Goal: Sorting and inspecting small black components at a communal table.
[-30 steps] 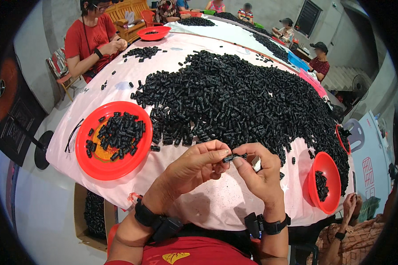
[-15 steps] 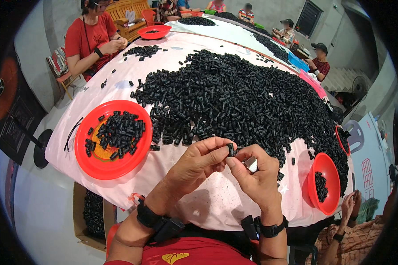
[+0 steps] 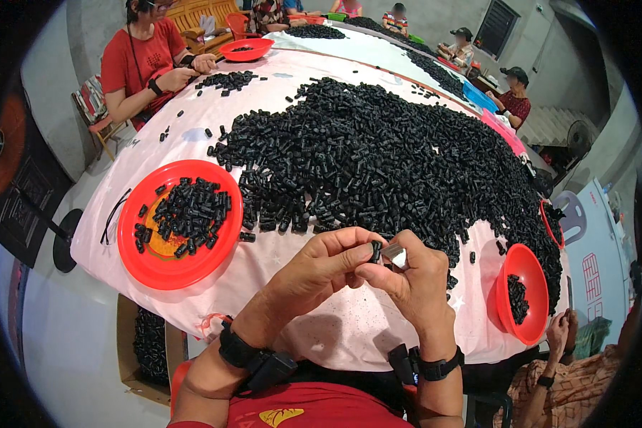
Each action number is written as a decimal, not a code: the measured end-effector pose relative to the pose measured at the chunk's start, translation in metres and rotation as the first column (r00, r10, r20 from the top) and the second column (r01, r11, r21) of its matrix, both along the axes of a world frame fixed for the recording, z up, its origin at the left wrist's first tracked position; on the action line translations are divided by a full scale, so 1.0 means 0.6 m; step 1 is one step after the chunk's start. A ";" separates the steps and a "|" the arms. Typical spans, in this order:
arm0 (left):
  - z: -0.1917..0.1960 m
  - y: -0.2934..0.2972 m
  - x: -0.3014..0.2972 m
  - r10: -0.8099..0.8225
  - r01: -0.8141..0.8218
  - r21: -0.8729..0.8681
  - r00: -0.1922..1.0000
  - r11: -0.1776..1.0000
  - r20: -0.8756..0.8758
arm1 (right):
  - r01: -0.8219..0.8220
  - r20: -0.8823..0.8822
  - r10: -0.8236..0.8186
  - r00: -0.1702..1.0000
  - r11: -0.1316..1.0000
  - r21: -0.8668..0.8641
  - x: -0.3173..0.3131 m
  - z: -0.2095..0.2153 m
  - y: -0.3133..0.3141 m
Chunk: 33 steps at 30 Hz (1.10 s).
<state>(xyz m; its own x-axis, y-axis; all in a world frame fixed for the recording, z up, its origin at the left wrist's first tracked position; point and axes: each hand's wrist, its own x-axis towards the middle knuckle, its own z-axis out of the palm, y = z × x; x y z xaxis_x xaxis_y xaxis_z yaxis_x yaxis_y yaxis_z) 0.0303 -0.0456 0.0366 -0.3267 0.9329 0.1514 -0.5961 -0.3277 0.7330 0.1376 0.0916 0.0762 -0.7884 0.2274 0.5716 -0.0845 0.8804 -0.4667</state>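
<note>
Pinching a small black part [image 3: 376, 250] at the near edge of the black pile [image 3: 364, 157], the left hand [image 3: 321, 267] sits beside the right hand [image 3: 417, 285], which grips a shiny metal piece [image 3: 396, 255] that could slip into the other hand if the pinch loosens.

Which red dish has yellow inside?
The wide red plate left of the left hand: yellow shows among its black pieces; the red bowls show none.

Shiny metal tool [image 3: 397, 257], glossy plastic plate [image 3: 130, 239]
</note>
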 end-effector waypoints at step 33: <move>0.021 -0.007 0.003 0.075 -0.089 -0.097 0.987 0.991 -0.140 | 0.035 -0.002 -0.035 0.999 0.985 0.166 -0.002 -0.007 0.000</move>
<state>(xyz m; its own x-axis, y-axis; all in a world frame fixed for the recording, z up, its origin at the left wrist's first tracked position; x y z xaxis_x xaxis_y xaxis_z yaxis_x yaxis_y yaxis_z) 0.0318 -0.0500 0.0490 -0.3860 0.9166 0.1043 -0.4628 -0.2902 0.8376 0.1362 0.0919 0.0719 -0.7823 0.1569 0.6028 -0.0517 0.9481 -0.3138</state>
